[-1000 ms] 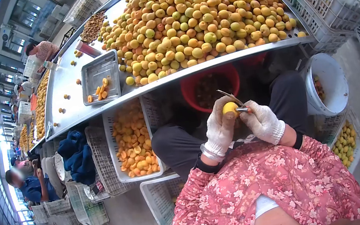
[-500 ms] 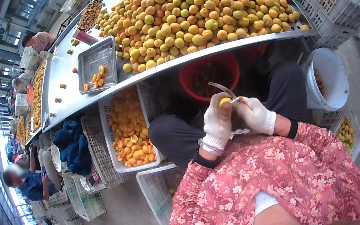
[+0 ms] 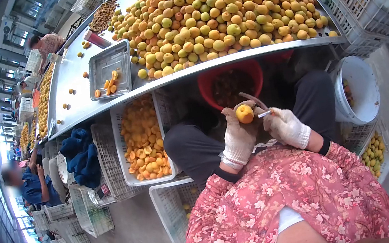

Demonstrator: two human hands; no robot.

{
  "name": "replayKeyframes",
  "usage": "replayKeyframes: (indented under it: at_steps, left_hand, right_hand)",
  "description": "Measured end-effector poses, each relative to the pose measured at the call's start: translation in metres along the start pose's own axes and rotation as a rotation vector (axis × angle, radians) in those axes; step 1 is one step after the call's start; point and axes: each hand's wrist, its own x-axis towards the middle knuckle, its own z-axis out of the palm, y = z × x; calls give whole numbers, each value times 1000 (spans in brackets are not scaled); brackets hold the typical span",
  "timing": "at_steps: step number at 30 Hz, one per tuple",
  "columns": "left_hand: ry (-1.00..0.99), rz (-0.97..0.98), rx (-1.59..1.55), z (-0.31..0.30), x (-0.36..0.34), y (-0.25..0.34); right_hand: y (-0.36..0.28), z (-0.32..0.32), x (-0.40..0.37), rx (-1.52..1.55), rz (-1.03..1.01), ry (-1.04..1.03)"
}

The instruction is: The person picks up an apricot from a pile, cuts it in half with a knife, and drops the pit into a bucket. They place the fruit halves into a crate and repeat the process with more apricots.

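Below the front edge of the long stainless-steel table [image 3: 75,96], over the person's lap, head view: the left hand [image 3: 238,140], in a white knitted cotton glove, is closed around a round yellow-orange apricot [image 3: 244,113], with thumb and fingertips cupping its lower half so that the top stands exposed. The right hand [image 3: 287,128], gloved alike, is clenched on the handle of a short curved-bladed steel knife [image 3: 253,97]. The blade arches over the fruit's far side; whether the edge touches the skin cannot be told. Judgement on handling: the fruit is light, soft-fleshed over a hard stone, thin-skinned and easily bruised. Juice would make it slippery, though the knit glove gives grip. It is best held around its girth in a gentle cup, not squeezed. Just beyond the hands, under the table edge, sits a round red plastic basin [image 3: 208,81] with dark contents that cannot be identified. On the table top lies a large heap of loose apricots [image 3: 218,12], yellow, orange and some green, matt-skinned. Toward its left end is a shallow rectangular steel tray [image 3: 108,66] with a few cut pieces. Under the table's left stretch, a white perforated plastic crate [image 3: 119,148] holds orange halves. At the person's right stands a smooth-walled white plastic bucket [image 3: 363,91].
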Motion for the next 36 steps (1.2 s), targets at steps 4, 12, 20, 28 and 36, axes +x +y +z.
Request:
replayKeyframes:
  at_steps: [4,12,20,28,36]
  left_hand:
    - [-57,76,129,-1,-3,3]
    - [-113,273,362,1,-3,3]
    - [-38,330,506,5,-6,7]
    - [-70,126,110,9,-9,6]
    - [-98,191,337,20,-8,13]
  right_hand:
    - [16,-13,1,-403,-227,-73]
    - [8,-8,-4,-600,-226,-61]
    - [18,-3,-2,-615,-204,-78]
    - [22,1,7,-663,-277,-23]
    - [37,0,12,-791,-507,62]
